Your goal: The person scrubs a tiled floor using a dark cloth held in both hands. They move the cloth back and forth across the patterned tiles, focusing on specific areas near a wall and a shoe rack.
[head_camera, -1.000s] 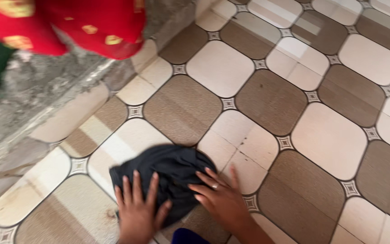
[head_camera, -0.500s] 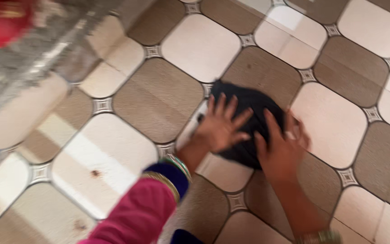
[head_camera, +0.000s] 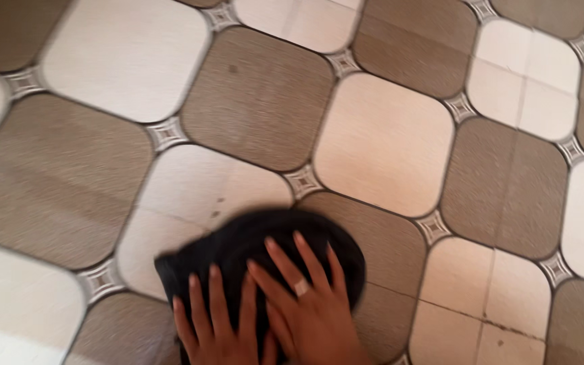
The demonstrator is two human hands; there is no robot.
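A dark, almost black cloth [head_camera: 251, 243] lies bunched on the tiled floor [head_camera: 386, 142] near the bottom middle of the head view. My left hand [head_camera: 214, 328] presses flat on the cloth's near left part, fingers spread. My right hand [head_camera: 305, 307], with a ring on one finger, lies flat on the cloth beside it, partly overlapping the left hand. Both palms push the cloth down against the floor. The wrists run out of the bottom edge.
The floor is laid with brown and cream rounded-square tiles with small patterned diamonds at the corners. A few small dark specks mark the cream tile [head_camera: 204, 196] just beyond the cloth.
Both hands and the cloth have slid back toward me and to the left across the tiles. The grey ledge and red fabric at the upper left have left the view.
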